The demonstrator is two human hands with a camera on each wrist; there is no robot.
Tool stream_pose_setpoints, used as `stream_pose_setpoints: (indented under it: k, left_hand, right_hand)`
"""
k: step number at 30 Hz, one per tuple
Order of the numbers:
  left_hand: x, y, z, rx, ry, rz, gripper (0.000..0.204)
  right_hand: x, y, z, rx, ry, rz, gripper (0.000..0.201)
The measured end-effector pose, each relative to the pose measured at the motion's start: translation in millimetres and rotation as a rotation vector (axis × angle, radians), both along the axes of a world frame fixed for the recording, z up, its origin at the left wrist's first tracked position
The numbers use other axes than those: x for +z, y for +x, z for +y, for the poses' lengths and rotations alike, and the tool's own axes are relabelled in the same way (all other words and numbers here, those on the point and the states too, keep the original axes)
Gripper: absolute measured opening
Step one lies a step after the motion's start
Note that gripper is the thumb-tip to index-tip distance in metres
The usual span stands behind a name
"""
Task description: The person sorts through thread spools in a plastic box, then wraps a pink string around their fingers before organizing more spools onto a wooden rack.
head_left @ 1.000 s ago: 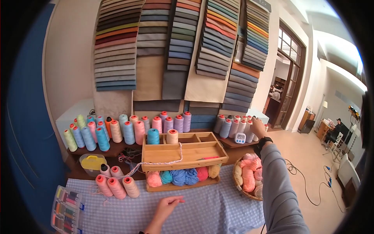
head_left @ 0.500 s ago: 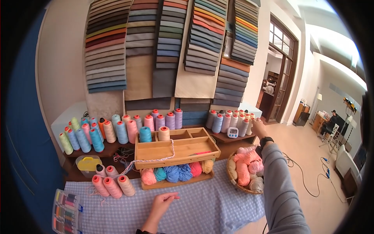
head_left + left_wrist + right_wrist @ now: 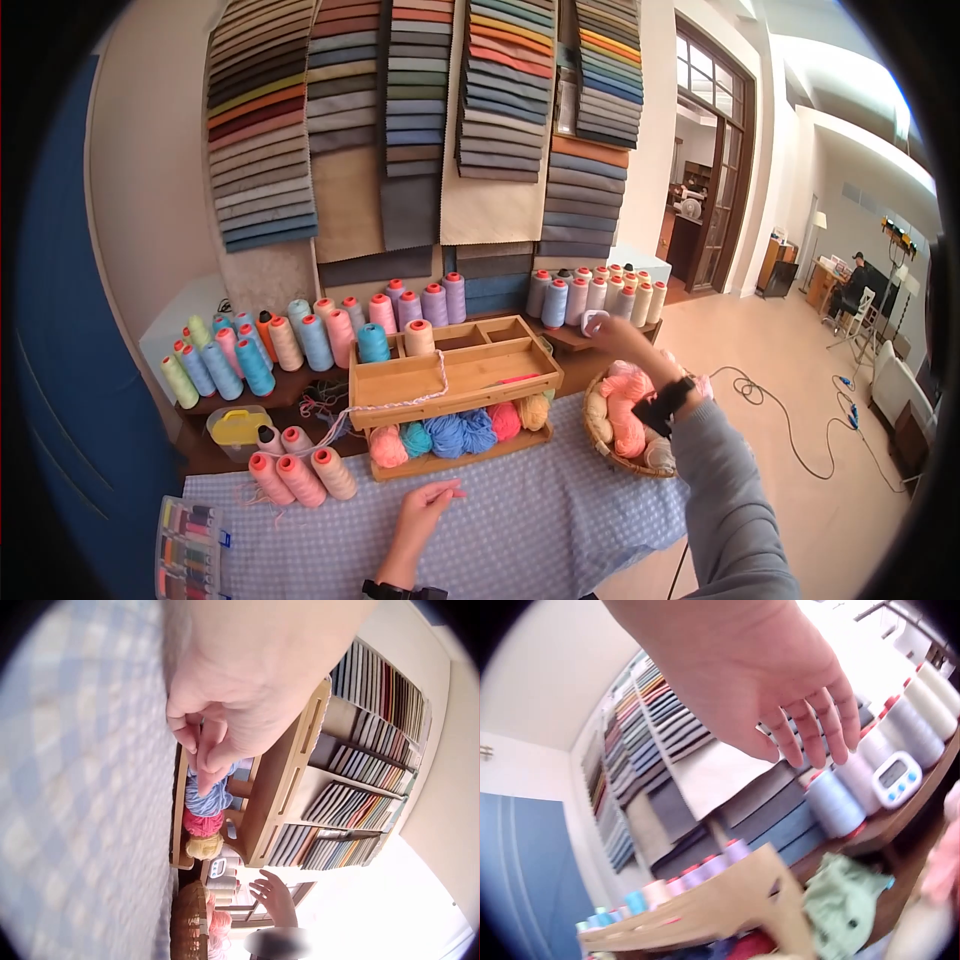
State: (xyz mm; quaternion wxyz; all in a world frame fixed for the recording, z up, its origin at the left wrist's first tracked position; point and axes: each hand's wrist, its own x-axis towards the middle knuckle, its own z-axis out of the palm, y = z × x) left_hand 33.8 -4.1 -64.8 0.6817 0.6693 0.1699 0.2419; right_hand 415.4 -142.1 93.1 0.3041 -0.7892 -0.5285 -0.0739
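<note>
My right hand (image 3: 625, 340) is held over the right part of the shelf, its fingers spread and holding nothing. It partly covers the white timer (image 3: 595, 322) in the head view. In the right wrist view the timer (image 3: 897, 780) stands on the shelf edge beside a light blue thread cone (image 3: 836, 804), below and to the right of my fingertips. Pale thread cones (image 3: 640, 304) stand behind and to the right of the hand. My left hand (image 3: 425, 515) rests on the checked cloth (image 3: 540, 520) with loosely bent fingers, in front of the wooden organiser (image 3: 450, 385).
Yarn balls (image 3: 460, 432) fill the organiser's lower tray; a braided cord (image 3: 400, 404) lies across its top. A yarn basket (image 3: 600, 428) sits below my right forearm. Pink cones (image 3: 300, 480) and a thread box (image 3: 190, 545) are at left. Fabric swatches (image 3: 410, 120) hang behind.
My right hand has come away from the pale cones at the right end and moved left, in front of the timer. My left hand stays nearly still. The head view has shifted slightly.
</note>
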Motion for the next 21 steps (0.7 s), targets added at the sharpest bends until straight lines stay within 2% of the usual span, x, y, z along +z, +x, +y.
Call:
stream_pose_setpoints:
  k: [1,3,5,6,7,9,11,14,15,17,18,20,21]
  left_hand:
    - [0.9,-0.8,0.0,0.004,0.003,0.009,0.025]
    - [-0.2,-0.1,0.2,0.003,-0.003,-0.024,0.025]
    - [-2.2,0.8,1.3,0.006,0.014,-0.018,0.025]
    - [-3.3,1.0,2.7,0.004,0.030,-0.020,0.025]
    - [-5.1,1.6,4.1,0.008,0.036,-0.013,0.025]
    - [-8.6,2.2,6.1,-0.005,0.041,-0.037,0.025]
    - [-8.7,3.2,5.8,-0.006,0.045,-0.033,0.025]
    - [-9.3,3.8,5.4,-0.007,0.047,-0.024,0.025]
    - [-9.2,3.5,5.6,-0.003,0.049,-0.017,0.025]
    - [-8.3,2.3,5.7,0.011,0.041,-0.017,0.026]
    - [-7.5,1.2,6.0,0.021,0.025,-0.026,0.026]
    - [-4.9,-0.5,7.4,0.045,0.046,-0.014,0.027]
    - [-4.5,-1.9,6.5,0.056,0.052,-0.013,0.029]
  right_hand:
    - [-10.3,-18.5,-4.4,0.231,0.032,0.073,0.025]
    - [-17.1,-74.8,-7.7,0.163,-0.161,0.381,0.032]
    - [-22.3,-115.4,-19.1,-0.006,-0.316,0.149,0.039]
    - [-15.2,-131.3,-33.0,0.074,-0.241,0.040,0.036]
    - [-11.2,-138.8,-38.9,0.079,-0.236,0.047,0.036]
    - [-5.4,-149.6,-46.6,-0.002,-0.179,0.325,0.033]
    - [-6.0,-156.8,-45.8,0.004,-0.197,0.327,0.031]
    - [-32.9,-164.0,-34.4,0.443,-0.302,0.657,0.029]
    - [-43.1,-168.4,-27.2,0.451,-0.295,0.662,0.029]
    - [-69.9,-173.1,-7.1,0.701,-0.445,0.865,0.029]
    - [-78.0,-176.5,1.1,0.718,-0.439,0.870,0.029]
    - [-93.5,-182.7,16.5,0.799,-0.501,1.182,0.031]
    - [-105.9,-182.1,23.6,0.815,-0.499,1.192,0.031]
